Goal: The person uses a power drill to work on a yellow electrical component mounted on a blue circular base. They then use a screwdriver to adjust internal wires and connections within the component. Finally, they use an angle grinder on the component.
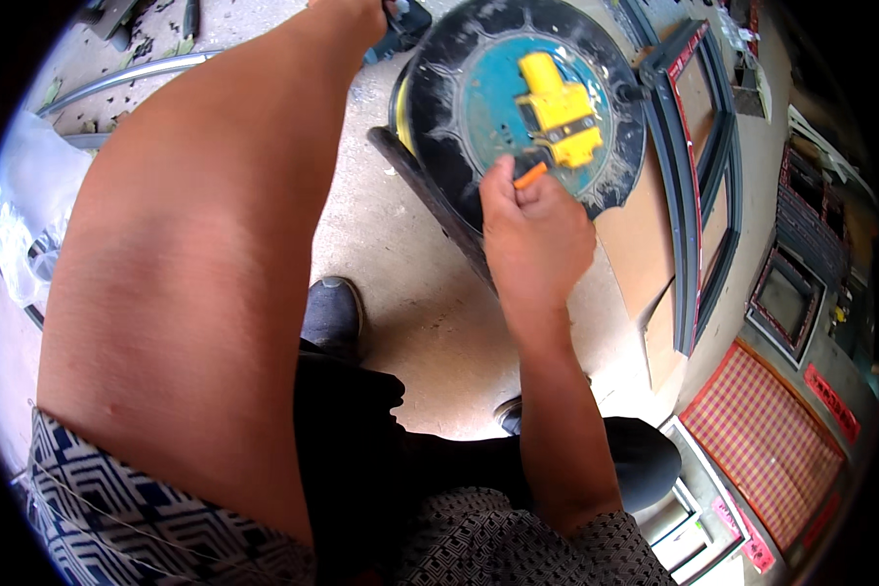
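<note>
The nearer right hand (539,220) pinches a small black-and-orange plastic piece (531,175) just below a yellow plastic block (563,110), long axis running upper-left, on the round black-and-teal reel (488,93); the left hand's (371,18) grip I cannot tell.

Floor (449,361): pale, scuffed, spread out beneath you
Light: bright patches on the floor before you
Dark frames (687,293): to your right
Checked cloth (767,439): red and yellow, at your far right
</note>
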Tool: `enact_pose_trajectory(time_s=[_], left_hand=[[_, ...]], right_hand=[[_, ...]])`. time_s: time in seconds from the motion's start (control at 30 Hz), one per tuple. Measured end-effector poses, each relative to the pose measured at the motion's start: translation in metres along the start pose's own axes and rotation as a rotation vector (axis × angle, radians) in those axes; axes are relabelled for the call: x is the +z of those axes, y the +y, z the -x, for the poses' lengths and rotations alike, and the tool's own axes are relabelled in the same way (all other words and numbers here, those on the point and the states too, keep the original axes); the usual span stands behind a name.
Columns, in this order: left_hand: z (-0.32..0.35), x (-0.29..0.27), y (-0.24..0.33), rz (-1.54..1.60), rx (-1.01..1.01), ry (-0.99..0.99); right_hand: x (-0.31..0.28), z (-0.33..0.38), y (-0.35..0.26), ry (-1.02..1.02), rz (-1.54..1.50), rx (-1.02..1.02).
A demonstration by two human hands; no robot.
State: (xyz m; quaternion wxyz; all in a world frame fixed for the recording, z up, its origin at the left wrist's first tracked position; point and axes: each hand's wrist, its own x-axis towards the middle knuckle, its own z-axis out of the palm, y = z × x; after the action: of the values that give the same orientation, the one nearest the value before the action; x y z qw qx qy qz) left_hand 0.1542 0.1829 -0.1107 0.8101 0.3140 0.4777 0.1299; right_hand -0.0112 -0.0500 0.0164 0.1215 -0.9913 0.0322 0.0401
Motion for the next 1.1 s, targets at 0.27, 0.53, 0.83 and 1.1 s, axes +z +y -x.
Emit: enact_pose_trajectory(time_s=[0.27, 0.53, 0.83, 1.1], left_hand=[[0.010, 0.003, 0.000, -0.042, -0.012, 0.046], [0.007, 0.002, 0.003, -0.016, 0.018, 0.045], [0.002, 0.000, 0.002, -0.009, 0.023, 0.009], [-0.003, 0.000, 0.001, -0.006, 0.018, 0.027]], right_hand=[[-0.001, 0.001, 0.000, -0.002, 0.014, -0.001], [-0.004, -0.001, -0.012, -0.068, -0.062, 0.076], [-0.005, -0.002, -0.011, -0.087, -0.182, 0.062], [-0.001, -0.004, 0.001, -0.005, -0.153, -0.055]])
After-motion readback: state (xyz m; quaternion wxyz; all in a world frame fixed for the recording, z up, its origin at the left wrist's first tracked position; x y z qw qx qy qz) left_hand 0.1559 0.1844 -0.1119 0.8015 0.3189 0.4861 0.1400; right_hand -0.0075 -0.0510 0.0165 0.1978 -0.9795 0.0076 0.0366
